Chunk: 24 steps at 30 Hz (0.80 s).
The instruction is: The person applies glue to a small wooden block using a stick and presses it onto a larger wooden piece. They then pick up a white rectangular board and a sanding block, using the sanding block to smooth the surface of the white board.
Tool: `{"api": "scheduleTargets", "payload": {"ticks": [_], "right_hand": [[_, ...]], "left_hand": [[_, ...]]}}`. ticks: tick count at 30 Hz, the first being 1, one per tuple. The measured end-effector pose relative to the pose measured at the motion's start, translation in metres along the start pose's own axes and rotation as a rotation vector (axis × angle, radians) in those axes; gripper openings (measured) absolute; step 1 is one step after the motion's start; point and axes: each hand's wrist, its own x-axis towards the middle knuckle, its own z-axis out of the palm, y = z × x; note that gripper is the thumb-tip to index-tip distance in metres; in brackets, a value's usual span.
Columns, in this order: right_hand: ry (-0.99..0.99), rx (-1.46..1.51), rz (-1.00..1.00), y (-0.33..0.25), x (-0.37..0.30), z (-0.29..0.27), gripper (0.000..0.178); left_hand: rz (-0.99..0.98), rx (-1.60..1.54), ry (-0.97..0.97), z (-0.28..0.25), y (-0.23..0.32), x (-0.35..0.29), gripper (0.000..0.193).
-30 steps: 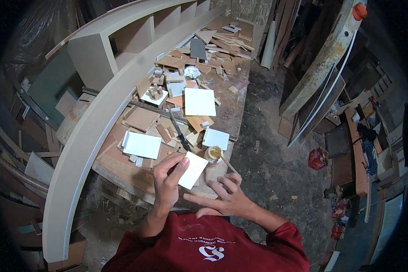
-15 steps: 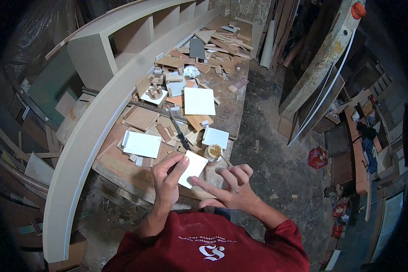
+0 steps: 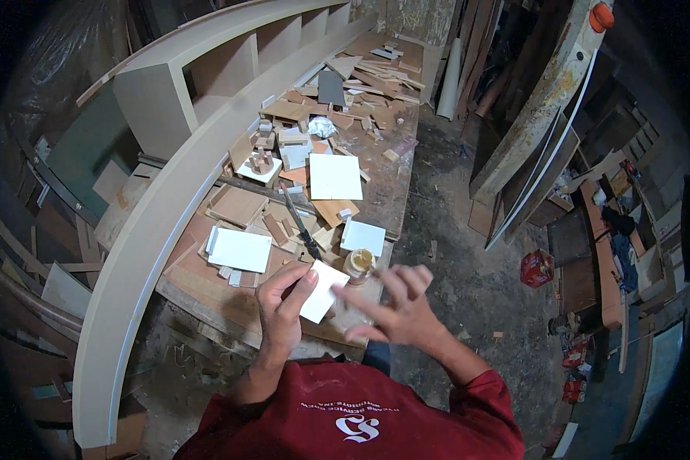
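My left hand (image 3: pixel 284 301) grips a small white square panel (image 3: pixel 322 297) by its left edge, thumb on top, above the bench's near end. My right hand (image 3: pixel 399 307) is spread at the panel's right side, its fingers apart and somewhat blurred. Its index fingertip is at the panel's edge; whether it touches I cannot tell. Just beyond stands a jar with yellowish-brown paste (image 3: pixel 360 261). A dark, long-handled tool (image 3: pixel 305 234) lies behind the panel. More white panels rest on the bench: one at left (image 3: pixel 240 249), one by the jar (image 3: pixel 363 236), a larger one (image 3: pixel 335 177) farther back.
The workbench (image 3: pixel 391 180) carries many wood offcuts (image 3: pixel 376 80), a crumpled white wad (image 3: pixel 321 127) and a small block-and-peg piece (image 3: pixel 260 165). A long curved shelf frame (image 3: pixel 142 253) runs along its left side. To the right stand a post (image 3: pixel 540 115) and a red box (image 3: pixel 537 268).
My right hand has shifted slightly up and right, its index finger moving from the panel's face to its right edge. The left hand still holds the panel, tilted slightly differently.
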Motion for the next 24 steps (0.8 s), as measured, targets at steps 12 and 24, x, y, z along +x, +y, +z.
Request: {"api": "scheduleTargets", "payload": {"ticks": [12, 24], "right_hand": [[0.04, 0.034, -0.107, -0.01, -0.008, 0.003, 0.059], [-0.059, -0.108, -0.12, 0.005, -0.008, 0.007, 0.058]], "left_hand": [[0.004, 0.036, -0.008, 0.001, -0.007, 0.002, 0.022], [0.006, 0.058, 0.001, 0.001, -0.009, 0.001, 0.024]]}}
